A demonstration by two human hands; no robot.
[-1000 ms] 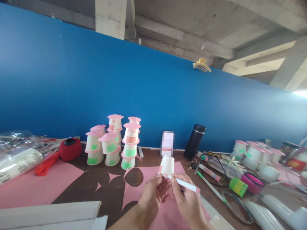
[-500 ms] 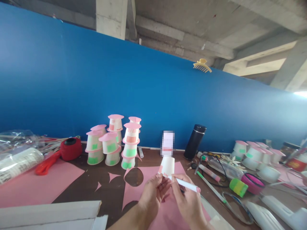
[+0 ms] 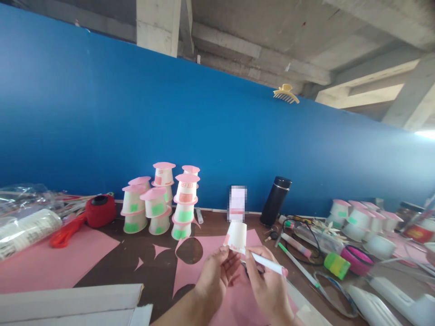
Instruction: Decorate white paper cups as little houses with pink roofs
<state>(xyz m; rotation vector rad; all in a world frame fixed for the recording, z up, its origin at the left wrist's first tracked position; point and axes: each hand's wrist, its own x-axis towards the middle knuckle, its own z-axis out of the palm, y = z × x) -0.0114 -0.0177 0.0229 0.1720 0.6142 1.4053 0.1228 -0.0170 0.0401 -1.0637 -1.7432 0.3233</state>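
Observation:
A white paper cup point(image 3: 238, 234) with pink marks along its rim is held up by my left hand point(image 3: 217, 273), whose fingers close on its lower edge. My right hand point(image 3: 268, 283) grips a white marker point(image 3: 268, 262) with a pink end. The marker's tip is by the cup's rim at the right; whether it touches I cannot tell. Beneath both hands lies a pink sheet of paper point(image 3: 188, 277) with round pieces cut out. To the left stand several stacked paper cups point(image 3: 185, 194) with pink paper discs, green patches and drawn windows.
A black bottle point(image 3: 276, 201) stands behind my right hand, near a blurred-out phone-shaped object point(image 3: 238, 201). At right lie markers point(image 3: 297, 246), tape rolls point(image 3: 356, 259), cables and more cups point(image 3: 360, 222). A red tape measure point(image 3: 101, 210) and cardboard point(image 3: 68, 301) are at left.
The marker has shifted slightly right and down along the cup's rim with my right hand. My left hand still holds the cup almost in place.

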